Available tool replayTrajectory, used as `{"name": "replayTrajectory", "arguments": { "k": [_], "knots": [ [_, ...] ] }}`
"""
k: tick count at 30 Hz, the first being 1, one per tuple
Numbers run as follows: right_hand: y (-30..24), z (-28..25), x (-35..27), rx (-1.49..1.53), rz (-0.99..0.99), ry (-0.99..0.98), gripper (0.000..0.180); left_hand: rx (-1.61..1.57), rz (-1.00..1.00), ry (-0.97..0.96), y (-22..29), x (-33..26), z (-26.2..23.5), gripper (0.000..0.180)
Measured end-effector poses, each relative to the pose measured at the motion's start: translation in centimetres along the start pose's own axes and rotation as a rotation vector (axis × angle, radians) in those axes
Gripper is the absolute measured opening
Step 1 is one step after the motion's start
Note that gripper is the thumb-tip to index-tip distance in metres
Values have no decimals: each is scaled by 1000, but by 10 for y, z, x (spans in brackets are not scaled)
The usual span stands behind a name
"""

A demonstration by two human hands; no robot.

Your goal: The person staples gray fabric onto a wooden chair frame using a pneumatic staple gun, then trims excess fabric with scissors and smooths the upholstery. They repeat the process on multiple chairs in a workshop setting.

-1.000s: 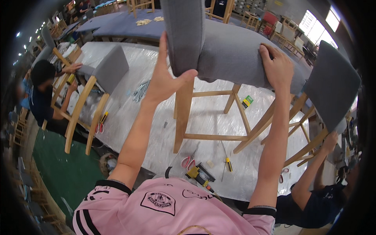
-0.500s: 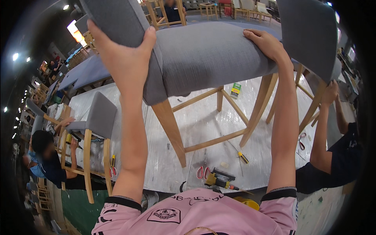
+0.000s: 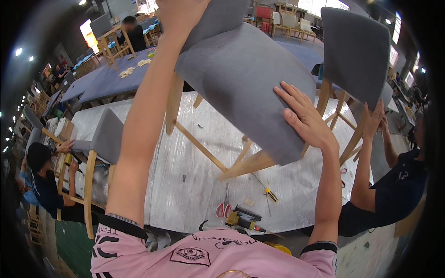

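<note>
A grey upholstered chair [image 3: 250,74] with pale wooden legs stands turned at an angle on the plastic-covered table in front of me. At the top edge of the picture, my left hand [image 3: 183,16] is at the side of its backrest [image 3: 222,18], closed around it; the fingertips are hidden. My right hand [image 3: 306,116] lies flat on the seat near its right edge, fingers stretched out and holding nothing. Beneath my arms on the table lie red-handled scissors [image 3: 224,207], a yellow-and-black power driver [image 3: 243,220] and a yellow-handled screwdriver [image 3: 270,194].
On the right, a co-worker [image 3: 394,185] in dark clothing holds another grey chair [image 3: 357,51]. At left, another person [image 3: 46,180] works with a driver on a grey chair [image 3: 109,136]. Behind is a blue-covered table [image 3: 109,81] bearing small wooden pieces [image 3: 127,72].
The chair has turned, its backrest going right and the seat's front swinging toward me. My left hand went up with the backrest; my right moved down and now lies flatter on the seat.
</note>
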State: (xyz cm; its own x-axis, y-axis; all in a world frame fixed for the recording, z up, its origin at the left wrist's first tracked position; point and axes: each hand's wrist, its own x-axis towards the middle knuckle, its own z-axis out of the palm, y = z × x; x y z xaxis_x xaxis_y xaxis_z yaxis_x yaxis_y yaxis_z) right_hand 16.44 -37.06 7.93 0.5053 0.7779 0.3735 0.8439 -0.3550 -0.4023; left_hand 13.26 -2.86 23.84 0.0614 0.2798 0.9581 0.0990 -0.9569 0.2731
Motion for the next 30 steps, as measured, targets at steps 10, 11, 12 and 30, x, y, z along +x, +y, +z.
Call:
{"name": "replayTrajectory", "arguments": {
  "k": [10, 11, 12, 30],
  "knots": [
    [15, 59, 63, -279, 9, 318, 69, -576, 33, -202, -46, 13, -14, 120],
    [7, 66, 66, -303, 9, 346, 69, -636, 24, -235, -51, 13, -20, 119],
    [0, 73, 69, -332, 6, 364, 69, -636, 28, -219, -64, 11, -23, 116],
    [-6, 91, 131, -384, 86, 371, 69, -818, -841, -575, -107, -238, -104, 92]
  ]
}}
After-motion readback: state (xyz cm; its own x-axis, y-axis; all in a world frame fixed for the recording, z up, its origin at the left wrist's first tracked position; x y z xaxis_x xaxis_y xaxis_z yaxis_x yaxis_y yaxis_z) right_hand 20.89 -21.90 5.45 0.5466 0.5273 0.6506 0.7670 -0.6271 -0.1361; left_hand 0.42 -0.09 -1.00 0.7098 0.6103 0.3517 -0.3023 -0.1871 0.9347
